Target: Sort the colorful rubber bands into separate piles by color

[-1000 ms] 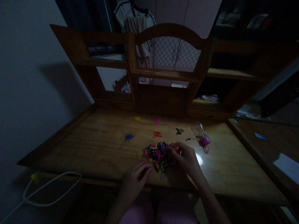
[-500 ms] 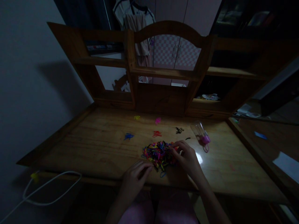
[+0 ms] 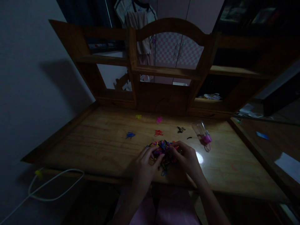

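Observation:
A heap of small multicoloured rubber bands (image 3: 165,161) lies near the front edge of the wooden desk. My left hand (image 3: 147,159) reaches into its left side, thumb and forefinger apart, their tips among the bands. On the right side my right hand (image 3: 185,153) pinches at the heap, thumb and forefinger close together on a band too small to see clearly. Behind the heap lie small sorted groups: blue bands (image 3: 130,135), red bands (image 3: 158,132), yellow bands (image 3: 138,116), pink bands (image 3: 159,120) and black bands (image 3: 180,129).
A clear plastic bottle with a pink cap (image 3: 206,139) lies to the right, near a single black band (image 3: 189,137). A wooden shelf unit (image 3: 164,72) rises at the desk's back. A white cable (image 3: 58,198) loops at the front left.
My left hand has moved forward and right from the heap's near left edge onto the bands. My right hand stays at the heap's right side.

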Motion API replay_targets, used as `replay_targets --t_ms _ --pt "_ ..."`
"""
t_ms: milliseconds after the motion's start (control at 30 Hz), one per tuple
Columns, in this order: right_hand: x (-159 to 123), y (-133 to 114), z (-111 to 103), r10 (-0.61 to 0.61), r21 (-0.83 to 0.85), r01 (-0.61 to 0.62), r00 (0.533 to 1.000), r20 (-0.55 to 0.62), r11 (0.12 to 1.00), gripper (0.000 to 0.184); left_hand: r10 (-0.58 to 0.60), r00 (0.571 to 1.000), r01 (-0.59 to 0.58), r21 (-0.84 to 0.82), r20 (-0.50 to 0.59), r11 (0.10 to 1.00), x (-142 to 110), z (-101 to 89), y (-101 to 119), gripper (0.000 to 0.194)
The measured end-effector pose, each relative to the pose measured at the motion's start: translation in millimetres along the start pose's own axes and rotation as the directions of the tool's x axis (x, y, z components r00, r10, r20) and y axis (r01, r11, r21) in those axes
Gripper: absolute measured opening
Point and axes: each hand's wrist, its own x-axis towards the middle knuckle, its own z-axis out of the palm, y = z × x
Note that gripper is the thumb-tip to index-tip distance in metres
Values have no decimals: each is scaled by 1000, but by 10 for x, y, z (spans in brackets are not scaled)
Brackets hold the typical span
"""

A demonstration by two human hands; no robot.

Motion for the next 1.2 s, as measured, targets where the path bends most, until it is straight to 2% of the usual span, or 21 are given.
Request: replay_targets --t_ms 100,200,333,467,600,733,933,1000,1100,1200 --pt "-9 -44 28 -5 41 6 1000 -13 999 25 25 1000 -25 36 -1 999 67 122 46 34" --pt "-23 -88 51 -4 86 6 1000 -16 996 26 1 1000 -1 27 0 1000 84 171 58 27" --pt "-42 -128 67 -10 107 12 1000 -17 994 23 -39 999 38 -28 -28 999 70 144 80 16" --pt "-47 -149 67 -8 106 12 999 -33 994 21 -50 998 48 -56 -35 997 61 110 96 17" --pt "-48 -145 63 -7 110 13 999 -53 994 19 -82 997 81 -86 -14 993 58 101 79 17" --pt "-65 -122 45 15 114 -7 998 -62 993 20 -123 991 131 -176 53 976 50 83 58 17" --pt "-76 -91 23 107 291 -101 994 -4 951 25 -171 981 189 -304 87 934 45 69 48 19" --pt "-67 -83 27 155 361 -159 987 43 919 28 -188 974 222 -371 126 901 58 67 50 20" --pt "-54 -68 37 187 436 -209 978 94 875 29 -201 954 293 -530 224 796 96 63 73 23" --pt "-46 -54 45 210 479 -233 972 104 846 30 -222 946 322 -598 237 734 131 61 110 23"
